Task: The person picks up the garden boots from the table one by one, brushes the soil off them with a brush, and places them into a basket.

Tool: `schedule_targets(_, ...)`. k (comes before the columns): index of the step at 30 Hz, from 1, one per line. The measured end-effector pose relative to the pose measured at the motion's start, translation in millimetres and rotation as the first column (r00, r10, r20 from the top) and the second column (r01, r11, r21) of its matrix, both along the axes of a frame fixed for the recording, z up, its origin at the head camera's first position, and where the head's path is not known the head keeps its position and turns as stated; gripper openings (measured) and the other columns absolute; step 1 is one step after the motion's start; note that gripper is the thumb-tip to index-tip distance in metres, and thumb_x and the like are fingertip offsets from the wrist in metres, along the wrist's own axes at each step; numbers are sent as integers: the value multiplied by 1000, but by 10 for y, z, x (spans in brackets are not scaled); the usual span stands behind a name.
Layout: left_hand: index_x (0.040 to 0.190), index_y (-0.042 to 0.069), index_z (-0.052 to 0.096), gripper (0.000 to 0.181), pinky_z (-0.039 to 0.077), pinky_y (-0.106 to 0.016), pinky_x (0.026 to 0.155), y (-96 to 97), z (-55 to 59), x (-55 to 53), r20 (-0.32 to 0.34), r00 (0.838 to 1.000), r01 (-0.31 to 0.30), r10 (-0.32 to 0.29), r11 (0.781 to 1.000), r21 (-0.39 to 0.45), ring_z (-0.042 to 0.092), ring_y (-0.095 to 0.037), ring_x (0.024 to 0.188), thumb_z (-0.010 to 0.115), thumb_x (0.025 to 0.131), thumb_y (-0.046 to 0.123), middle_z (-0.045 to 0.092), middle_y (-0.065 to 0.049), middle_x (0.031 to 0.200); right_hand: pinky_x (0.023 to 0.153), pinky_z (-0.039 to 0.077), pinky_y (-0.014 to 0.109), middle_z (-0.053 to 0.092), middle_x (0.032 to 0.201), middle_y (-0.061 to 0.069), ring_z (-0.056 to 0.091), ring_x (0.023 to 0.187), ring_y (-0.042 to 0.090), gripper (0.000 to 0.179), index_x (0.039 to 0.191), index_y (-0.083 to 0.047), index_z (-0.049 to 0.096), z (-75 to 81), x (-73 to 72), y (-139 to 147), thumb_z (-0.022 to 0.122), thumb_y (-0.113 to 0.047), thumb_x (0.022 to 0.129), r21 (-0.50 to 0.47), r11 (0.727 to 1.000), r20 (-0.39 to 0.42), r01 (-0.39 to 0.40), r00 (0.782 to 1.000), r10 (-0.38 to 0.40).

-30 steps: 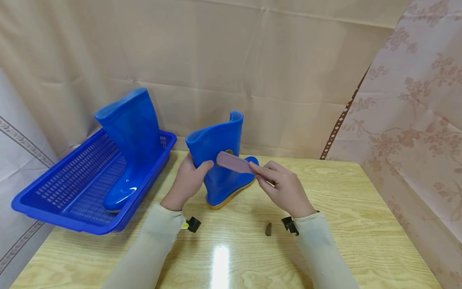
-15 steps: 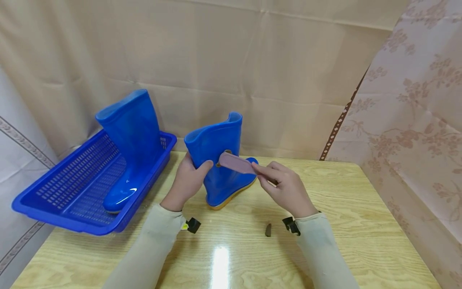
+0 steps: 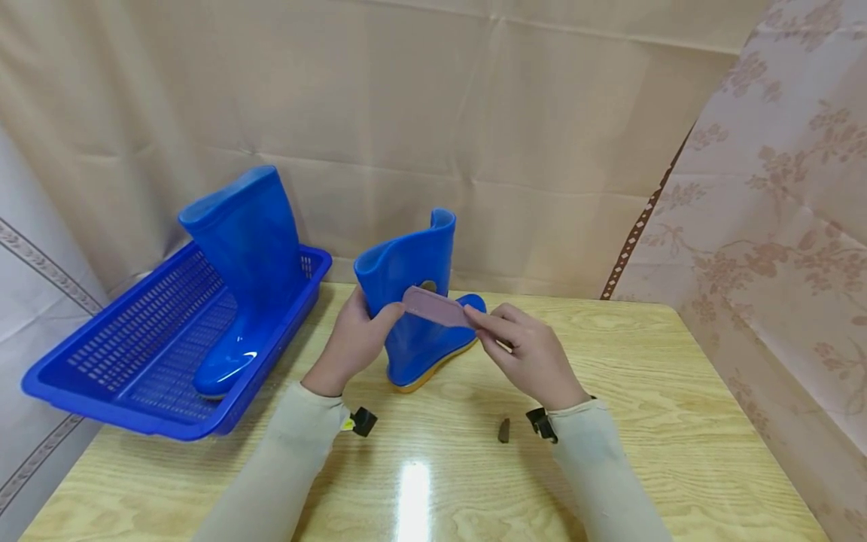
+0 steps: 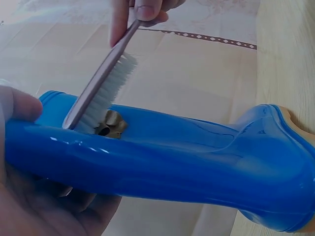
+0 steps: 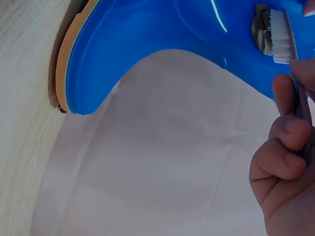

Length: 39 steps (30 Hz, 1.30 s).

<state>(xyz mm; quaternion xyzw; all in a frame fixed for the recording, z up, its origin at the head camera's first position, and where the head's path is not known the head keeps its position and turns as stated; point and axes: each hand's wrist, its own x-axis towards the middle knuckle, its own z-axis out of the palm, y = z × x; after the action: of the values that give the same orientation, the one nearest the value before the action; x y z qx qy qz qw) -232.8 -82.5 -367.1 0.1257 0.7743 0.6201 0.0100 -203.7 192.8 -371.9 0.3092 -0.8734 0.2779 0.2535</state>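
A beige curtain (image 3: pixel 542 150) hangs behind the held boot (image 3: pixel 416 342), and a wooden table (image 3: pixel 677 421) lies beneath it. Left of the held boot is a blue basket (image 3: pixel 278 339), with the other boot (image 3: pixel 254 248) standing inside; it seems to be parked there to leave room around its mate.

The held boot itself is over the table, roughly upright, toe pointing away to the right; whether its sole bears on the wood I cannot tell. On its left side the left hand (image 3: pixel 355 339) grasps the shaft, thumb on the near side and fingers curled round the far side, probably to steady it against scrubbing.

To the right of the held boot, the right hand (image 3: pixel 531 354) pinches a brush (image 3: pixel 436 307) by its handle, fingers curled, with the head laid across the shaft. That hold likely keeps the bristles turned towards the brown muddy patch (image 4: pixel 115 123) on the held boot; they appear to touch its edge. Nearer the person than the held boot, a dark crumb (image 3: pixel 504 430) lies on the table.
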Motion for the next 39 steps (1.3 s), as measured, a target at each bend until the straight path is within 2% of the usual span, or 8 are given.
schedule_targets(11, 161, 6, 25, 69, 39, -63, 113, -3, 3, -21, -4, 998, -66, 66, 998, 22, 47, -43, 141, 55, 101, 23, 43, -19, 157, 50, 35, 21, 60, 82, -10, 42, 61, 4, 36, 129, -18, 75, -5, -8, 80, 74, -6, 95, -22, 998, 37, 53, 998, -52)
schedule_targets(21, 160, 10, 28, 68, 43, -62, 111, 43, 11, 24, 8, 1000, -30, 30, 1000, 8, 51, -41, 138, 56, 101, 27, 47, -16, 155, 52, 39, 21, 65, 91, -6, 47, 66, 6, 38, 130, -15, 74, -14, -12, 16, 75, -4, 94, -16, 999, -28, -35, 999, 34)
schedule_targets(29, 161, 9, 24, 69, 41, -63, 112, 31, 24, 13, 8, 999, -54, 54, 998, 23, 48, -41, 140, 54, 101, 25, 44, -16, 157, 51, 36, 21, 66, 89, -7, 45, 63, 5, 38, 130, -18, 74, -15, -18, 51, 75, -6, 94, -11, 998, -16, 61, 998, -61)
schedule_targets(39, 162, 12, 24, 69, 41, -65, 111, 12, 16, -10, 14, 996, -90, 89, 995, 44, 47, -41, 141, 54, 101, 26, 43, -14, 158, 50, 34, 23, 61, 82, -9, 41, 59, 5, 35, 130, -18, 74, 21, -27, 111, 72, -7, 96, -14, 998, 22, 60, 998, -60)
